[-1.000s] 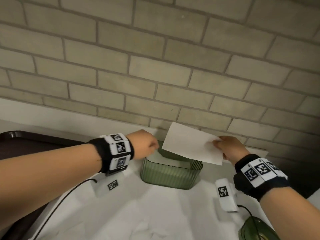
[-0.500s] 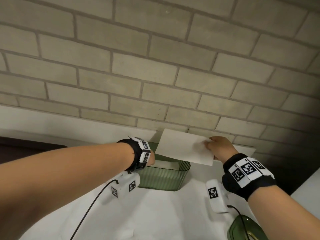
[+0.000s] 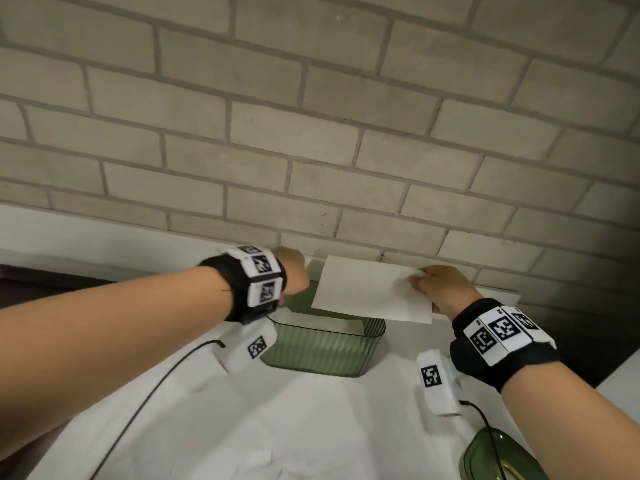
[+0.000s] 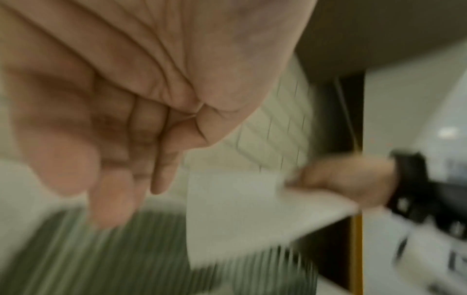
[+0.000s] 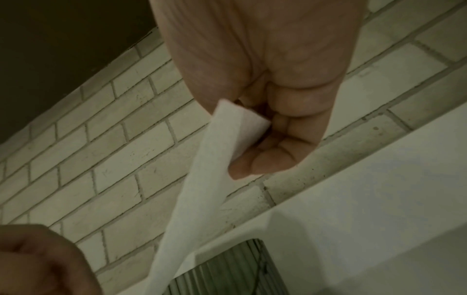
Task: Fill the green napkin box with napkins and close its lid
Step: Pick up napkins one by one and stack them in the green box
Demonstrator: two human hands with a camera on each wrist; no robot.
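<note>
The green ribbed napkin box (image 3: 322, 351) stands open on the white cloth by the wall, with white napkins showing inside. My right hand (image 3: 438, 289) pinches one white napkin (image 3: 372, 289) by its right edge and holds it spread just above the box. In the right wrist view the napkin (image 5: 202, 199) hangs from my thumb and curled fingers (image 5: 260, 165). My left hand (image 3: 294, 273) hovers over the box's left end and holds nothing. In the blurred left wrist view its fingers (image 4: 113, 199) point down at the box (image 4: 76, 259).
The green lid (image 3: 491, 459) with a gold knob lies at the lower right on the cloth (image 3: 277, 427). A brick wall (image 3: 311, 133) rises right behind the box. A dark tray edge (image 3: 41, 277) shows at the far left. Black cables trail from both wrists.
My left hand has left the napkin's left edge and dropped to the box's left end. The right hand keeps the napkin over the box.
</note>
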